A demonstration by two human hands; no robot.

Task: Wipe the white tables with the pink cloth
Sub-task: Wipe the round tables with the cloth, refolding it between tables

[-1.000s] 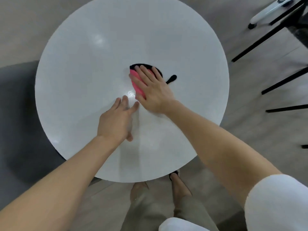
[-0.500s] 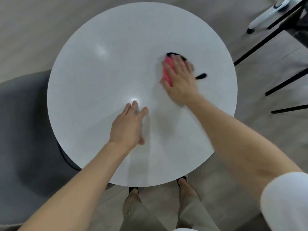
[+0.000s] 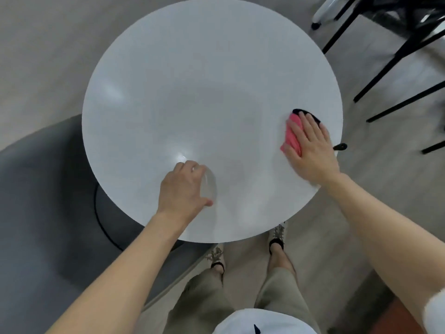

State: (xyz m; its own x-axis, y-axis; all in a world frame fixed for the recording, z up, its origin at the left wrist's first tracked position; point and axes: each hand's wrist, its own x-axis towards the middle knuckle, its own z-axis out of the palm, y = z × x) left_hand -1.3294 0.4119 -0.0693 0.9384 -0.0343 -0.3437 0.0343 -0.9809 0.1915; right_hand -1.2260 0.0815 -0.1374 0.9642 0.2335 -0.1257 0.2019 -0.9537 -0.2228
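The round white desk (image 3: 204,92) fills the middle of the head view, and its top carries only the two hands and the cloth; there is no container on it. The right hand (image 3: 310,150) lies flat with the fingers stretched out, and it presses the pink cloth (image 3: 292,138) on the desk close to the right rim. The cloth shows pink beside the fingers, and a dark edge of it comes out above the fingertips; a small dark piece also shows just past the rim, to the right of the hand. The left hand (image 3: 183,189) is released and holds nothing; it rests with the palm down on the near part of the desk, well apart from the cloth. Below the near rim stand the person's feet on the pale floor (image 3: 36,44). Black chair legs (image 3: 385,68) stand at the upper right, and a dark grey rug (image 3: 36,201) lies at the left under the desk.
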